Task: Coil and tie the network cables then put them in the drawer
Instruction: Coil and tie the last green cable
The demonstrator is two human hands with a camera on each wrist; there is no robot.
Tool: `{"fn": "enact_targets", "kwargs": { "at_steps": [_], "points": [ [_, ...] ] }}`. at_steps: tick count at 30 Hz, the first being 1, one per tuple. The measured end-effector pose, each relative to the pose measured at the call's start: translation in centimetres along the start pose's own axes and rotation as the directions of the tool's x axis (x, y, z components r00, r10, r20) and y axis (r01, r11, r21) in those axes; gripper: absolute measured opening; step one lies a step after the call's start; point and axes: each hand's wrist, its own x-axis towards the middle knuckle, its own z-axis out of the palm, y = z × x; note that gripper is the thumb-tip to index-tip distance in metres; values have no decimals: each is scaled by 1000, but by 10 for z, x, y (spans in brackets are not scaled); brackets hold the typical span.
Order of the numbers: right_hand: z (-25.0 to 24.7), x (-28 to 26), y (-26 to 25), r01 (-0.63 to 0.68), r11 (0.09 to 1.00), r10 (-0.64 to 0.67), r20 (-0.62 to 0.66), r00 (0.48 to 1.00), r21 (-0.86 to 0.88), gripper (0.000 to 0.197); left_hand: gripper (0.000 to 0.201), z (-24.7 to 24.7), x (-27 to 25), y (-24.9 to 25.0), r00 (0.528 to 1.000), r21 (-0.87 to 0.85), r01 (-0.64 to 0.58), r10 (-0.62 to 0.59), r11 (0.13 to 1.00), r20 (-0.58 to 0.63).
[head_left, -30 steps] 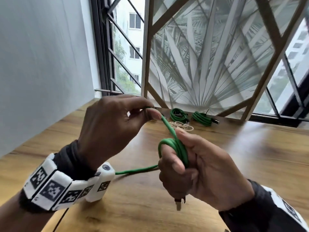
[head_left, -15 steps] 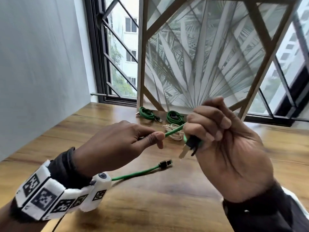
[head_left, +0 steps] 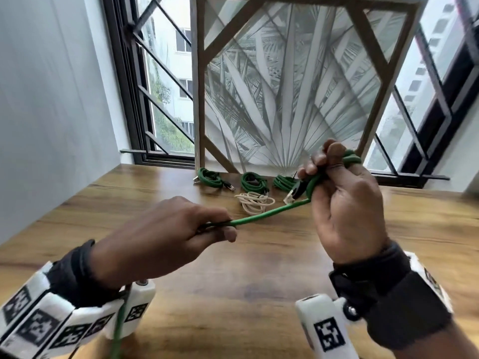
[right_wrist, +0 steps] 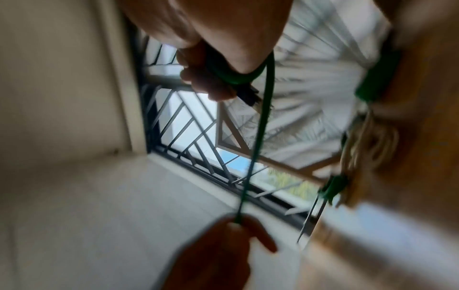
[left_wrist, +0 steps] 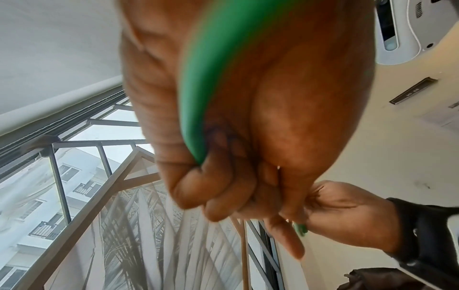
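Winding the green cable [head_left: 269, 215] round our right hand [head_left: 347, 203], which grips the coil, while our left hand [head_left: 166, 229] pinches the taut run, we risk loops slipping off if tension drops.

The head camera looks forward and down from above both hands. The left wrist camera sits very close under the left hand [left_wrist: 248, 102], facing up to the ceiling. The right wrist view is blurred. All share the green cable [head_left: 269, 215]
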Motion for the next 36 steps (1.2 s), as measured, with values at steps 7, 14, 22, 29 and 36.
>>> {"fn": "enact_targets", "kwargs": {
  "at_steps": [7,14,22,29,36],
  "points": [
    [0,-11,14,350,661,-206,288,935,-664,12,41,-1,-1,6,959,-137,-249,225,959,-171],
    [-5,-16,14,310,301,97,353,931,-902,21,27,-10,-3,8,896,-223,-278,168,934,-412],
    [15,-38,5,-150,528,704,332,629,-836,84,34,-17,-5,5,765,108,-150,185,983,-616],
    [19,-41,6,-634,549,821,495,285,-545,60,37,-15,-2,-1,785,223,19,124,975,-607],
    [31,-47,-3,-854,509,591,765,258,-106,43,30,-10,1,-7,890,144,62,11,988,-456]
  ]
}}
